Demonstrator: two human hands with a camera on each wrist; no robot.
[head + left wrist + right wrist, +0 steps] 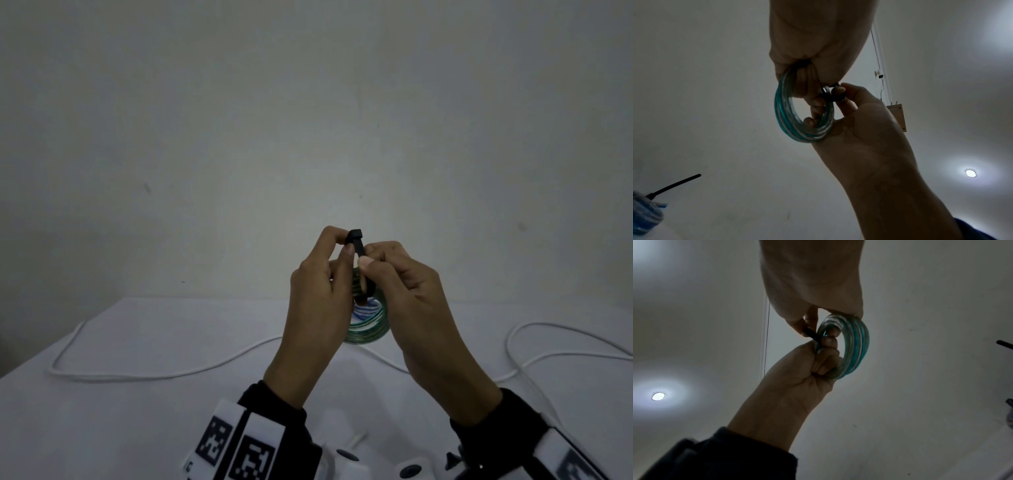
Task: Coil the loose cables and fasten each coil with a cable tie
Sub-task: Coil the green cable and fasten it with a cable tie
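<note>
Both hands are raised above the table (137, 411), working on a teal-and-clear cable coil (371, 325) held between them. The left hand (318, 291) has its fingers curled through the coil and pinches the black cable tie (356, 241) near its head; the right hand (411, 294) pinches the strap against the windings. The tie looks not yet cinched. If either pinch loosens, I'd expect the springy loops to fan apart, or the strap to slip off. A white cable (154, 373) lies loose below the hands.
</note>
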